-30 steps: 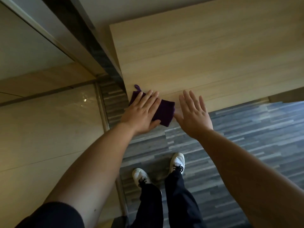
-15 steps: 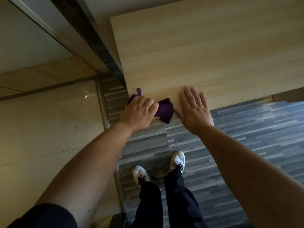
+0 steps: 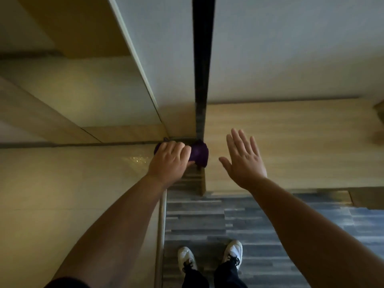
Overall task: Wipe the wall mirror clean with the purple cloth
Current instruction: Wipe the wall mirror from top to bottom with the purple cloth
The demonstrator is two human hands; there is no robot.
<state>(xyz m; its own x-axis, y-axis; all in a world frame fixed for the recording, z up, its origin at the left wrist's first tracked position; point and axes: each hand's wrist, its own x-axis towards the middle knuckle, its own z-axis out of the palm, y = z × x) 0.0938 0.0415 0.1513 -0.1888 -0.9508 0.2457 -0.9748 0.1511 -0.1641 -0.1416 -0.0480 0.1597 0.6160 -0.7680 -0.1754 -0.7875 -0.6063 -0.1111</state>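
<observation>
The purple cloth (image 3: 199,153) is bunched up in my left hand (image 3: 170,161), which is shut on it, with a dark wad sticking out to the right of my fingers. The cloth sits at the foot of a dark vertical strip (image 3: 202,80), by the left end of the wooden top (image 3: 301,142). My right hand (image 3: 243,161) is open with fingers spread, holding nothing, over the wooden top to the right of the cloth. Pale, smooth wall surfaces rise on both sides of the strip; I cannot tell which one is the mirror.
Below me, a metal threshold strip (image 3: 161,225) separates the glossy beige tile floor (image 3: 72,194) from grey striped flooring (image 3: 270,225). My white shoes (image 3: 232,252) stand on the grey part. A white panel (image 3: 172,59) slants to the left of the dark strip.
My left hand has closed around the cloth and bunched it up at the left end of the wooden top. My right hand has lifted, fingers spread. The view has swung up toward the wall.
</observation>
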